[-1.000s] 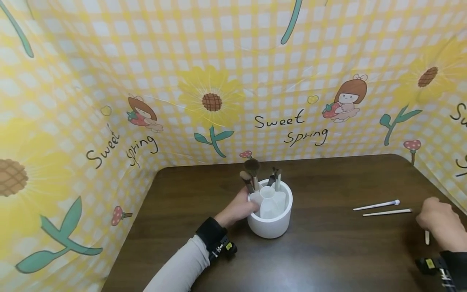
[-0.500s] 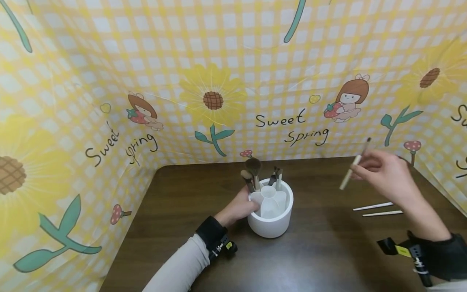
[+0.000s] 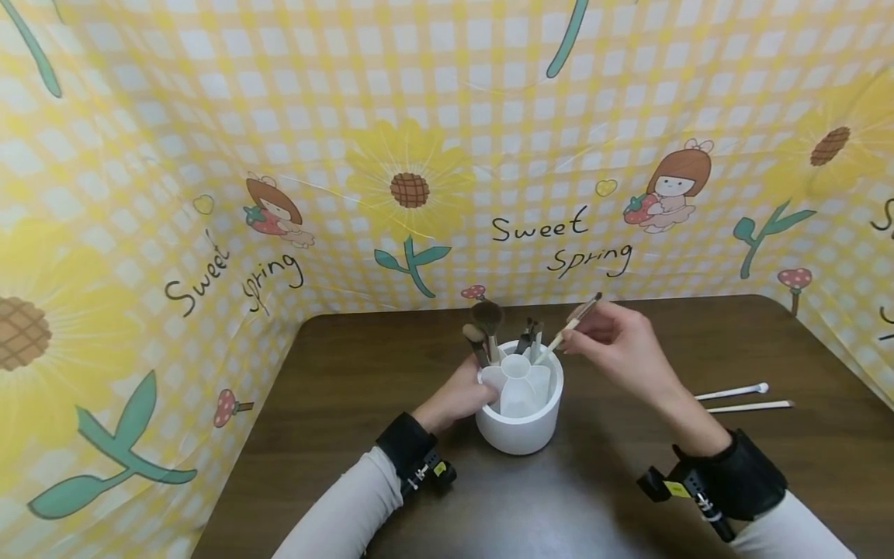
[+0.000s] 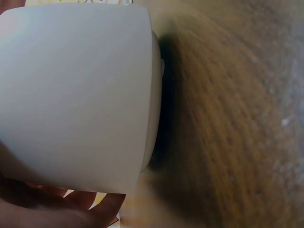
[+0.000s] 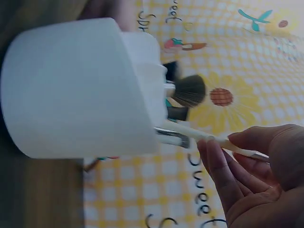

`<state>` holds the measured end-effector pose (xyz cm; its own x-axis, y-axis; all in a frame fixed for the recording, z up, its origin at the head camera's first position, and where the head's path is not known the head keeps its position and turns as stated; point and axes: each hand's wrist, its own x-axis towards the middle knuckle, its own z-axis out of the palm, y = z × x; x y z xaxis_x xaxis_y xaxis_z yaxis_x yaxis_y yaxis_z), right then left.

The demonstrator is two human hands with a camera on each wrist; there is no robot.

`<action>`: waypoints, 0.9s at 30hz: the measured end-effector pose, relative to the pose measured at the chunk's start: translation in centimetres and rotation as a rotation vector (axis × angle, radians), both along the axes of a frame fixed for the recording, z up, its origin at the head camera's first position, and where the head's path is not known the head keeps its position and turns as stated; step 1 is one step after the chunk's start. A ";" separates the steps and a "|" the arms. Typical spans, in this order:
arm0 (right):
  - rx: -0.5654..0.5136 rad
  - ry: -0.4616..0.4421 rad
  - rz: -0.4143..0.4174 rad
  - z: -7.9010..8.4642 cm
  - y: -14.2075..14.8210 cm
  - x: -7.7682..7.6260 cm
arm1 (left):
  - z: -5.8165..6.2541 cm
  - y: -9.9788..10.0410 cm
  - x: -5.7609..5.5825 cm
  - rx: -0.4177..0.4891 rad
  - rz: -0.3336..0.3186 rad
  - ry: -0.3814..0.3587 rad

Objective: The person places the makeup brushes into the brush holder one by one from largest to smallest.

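Observation:
A round white brush holder (image 3: 518,432) with inner compartments stands upright on the brown table. My left hand (image 3: 457,397) grips its left side, thumb over the rim; in the left wrist view the fingers curve along the holder's wall (image 4: 80,99). Between thumb and fingertips my right hand (image 3: 625,345) pinches a slim makeup brush (image 3: 573,322) with a pale handle and small dark tip. The brush slants, tip up, its handle end inside the holder's right rear part. A big fluffy brush (image 5: 189,91) and several smaller brushes stand in the holder.
Two thin white-handled brushes (image 3: 750,406) lie on the table (image 3: 335,489) at the right, partly behind the right forearm. A yellow checked cloth (image 3: 447,93) with flowers and lettering rises behind the table and along its sides.
My right hand has picked up the slim brush at the far right and carried it left to the holder, lowering its handle end inside. The left hand has kept its grip.

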<state>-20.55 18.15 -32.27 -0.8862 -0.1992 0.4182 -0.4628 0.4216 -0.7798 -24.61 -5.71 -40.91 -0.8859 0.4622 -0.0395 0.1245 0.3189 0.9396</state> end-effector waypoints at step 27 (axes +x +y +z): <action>0.357 0.089 -0.188 -4.3 8.7 -1.9 | -0.1 -0.3 -0.1 -0.001 -0.020 -0.001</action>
<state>-22.41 26.89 -36.59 -0.8843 -0.1843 0.4290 -0.4114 0.7420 -0.5293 -24.70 -5.98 -41.04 -0.8765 0.4796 -0.0405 0.1302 0.3172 0.9394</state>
